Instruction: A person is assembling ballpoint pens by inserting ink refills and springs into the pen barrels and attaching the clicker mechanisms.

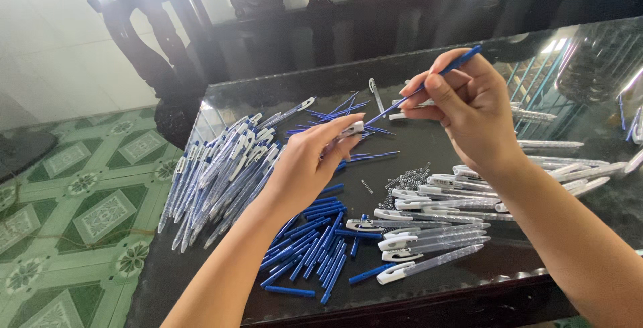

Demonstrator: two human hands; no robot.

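Note:
My left hand pinches a small white pen tip piece between thumb and fingers above the dark glass table. My right hand holds a thin blue pen refill slanted up to the right, its lower end pointing at the white piece. Below my left hand lies a pile of short blue pen parts. A heap of assembled blue and white pens lies to the left. Clear pen barrels with white clips lie under my right forearm, beside small metal springs.
More blue refills lie scattered at the table's back. Further clear barrels spread to the right. A dark carved wooden bench stands behind the table. Green patterned floor tiles lie to the left.

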